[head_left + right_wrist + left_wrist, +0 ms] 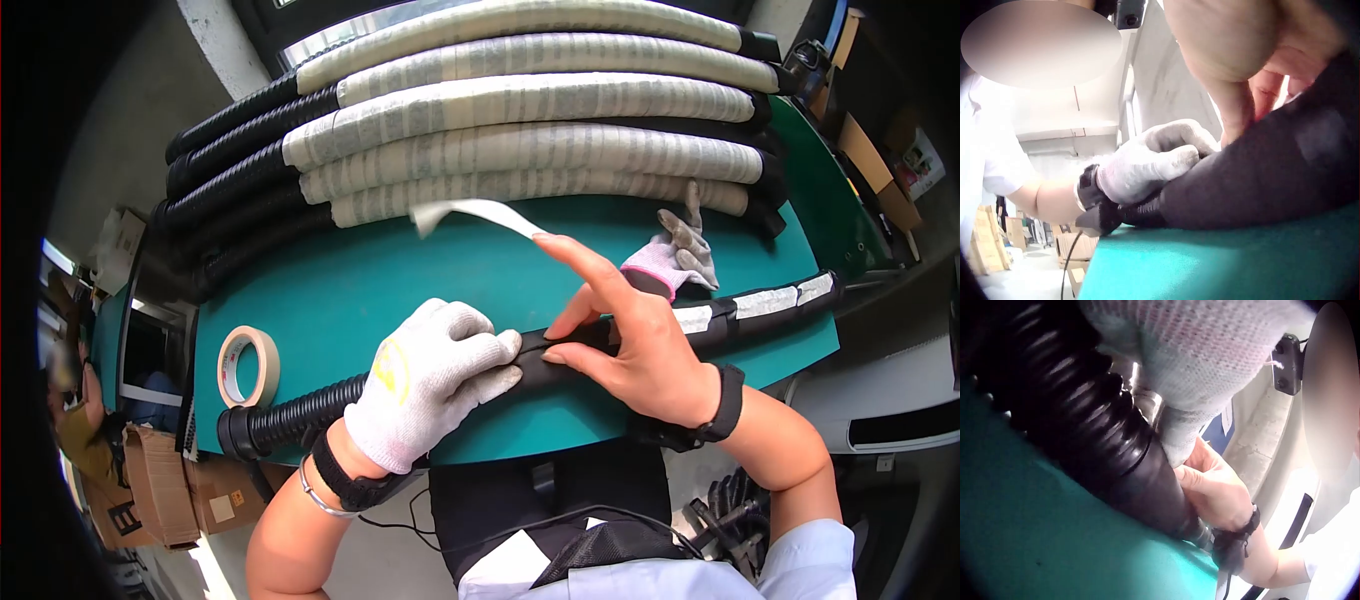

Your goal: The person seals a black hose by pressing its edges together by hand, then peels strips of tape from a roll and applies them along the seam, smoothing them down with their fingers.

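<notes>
A black corrugated hose [310, 412] lies along the near side of the green table, much of it covered by a smooth black wrap [545, 372]. My left hand [425, 375], in a white knit glove, curls over the hose, with its fingertips on the wrap's edge. Just beside them, my bare right hand [650, 350] pinches the wrap between thumb and a finger. Its raised index finger carries a pale strip of tape [480, 207] at the tip, the free end curling to the left. Pale tape pieces [770, 302] mark the wrap farther right.
Several hoses wrapped in cream tape [540, 97] lie stacked along the back of the green table [400, 262]. A tape roll [248, 366] stands at the left. An empty grey glove [685, 245] with a pink cuff lies behind my right hand. Cardboard boxes [160, 485] sit below left.
</notes>
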A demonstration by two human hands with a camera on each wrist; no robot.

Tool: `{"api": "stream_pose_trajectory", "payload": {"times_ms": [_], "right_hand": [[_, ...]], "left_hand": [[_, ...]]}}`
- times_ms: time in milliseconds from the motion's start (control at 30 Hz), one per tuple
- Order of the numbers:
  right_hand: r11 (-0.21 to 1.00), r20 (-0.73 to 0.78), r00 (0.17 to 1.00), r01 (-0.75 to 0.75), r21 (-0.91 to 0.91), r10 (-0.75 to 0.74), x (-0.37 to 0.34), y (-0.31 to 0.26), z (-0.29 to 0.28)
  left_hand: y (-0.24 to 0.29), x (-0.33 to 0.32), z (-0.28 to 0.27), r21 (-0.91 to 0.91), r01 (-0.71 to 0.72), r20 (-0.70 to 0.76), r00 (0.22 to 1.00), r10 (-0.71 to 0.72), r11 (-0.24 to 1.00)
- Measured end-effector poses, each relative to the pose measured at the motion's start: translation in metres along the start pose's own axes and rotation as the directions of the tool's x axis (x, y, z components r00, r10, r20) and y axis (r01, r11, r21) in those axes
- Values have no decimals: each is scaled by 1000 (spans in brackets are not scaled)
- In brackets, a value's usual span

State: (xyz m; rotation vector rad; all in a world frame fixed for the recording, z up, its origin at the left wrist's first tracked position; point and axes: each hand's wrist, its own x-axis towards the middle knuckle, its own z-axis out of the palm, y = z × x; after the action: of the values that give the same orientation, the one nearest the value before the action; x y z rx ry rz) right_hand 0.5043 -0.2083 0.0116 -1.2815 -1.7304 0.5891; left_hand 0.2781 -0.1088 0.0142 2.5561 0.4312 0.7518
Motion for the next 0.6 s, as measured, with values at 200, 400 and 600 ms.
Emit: {"api": "stream_pose_trajectory", "payload": {"times_ms": [200,400,600], "right_hand": [[995,-66,998,-15,-100,8,-15,1,-29],[992,6,1000,7,-126,-6,-9,-4,-14],[951,37,996,90,-297,-83,0,-10,-15]], "left_hand": [[-1,0,2,-4,0,-6,1000,0,1000],[-1,0,1,-11,7,5,1000,-7,1000],[-1,2,-2,-33,32,33,999,-31,999]]}}
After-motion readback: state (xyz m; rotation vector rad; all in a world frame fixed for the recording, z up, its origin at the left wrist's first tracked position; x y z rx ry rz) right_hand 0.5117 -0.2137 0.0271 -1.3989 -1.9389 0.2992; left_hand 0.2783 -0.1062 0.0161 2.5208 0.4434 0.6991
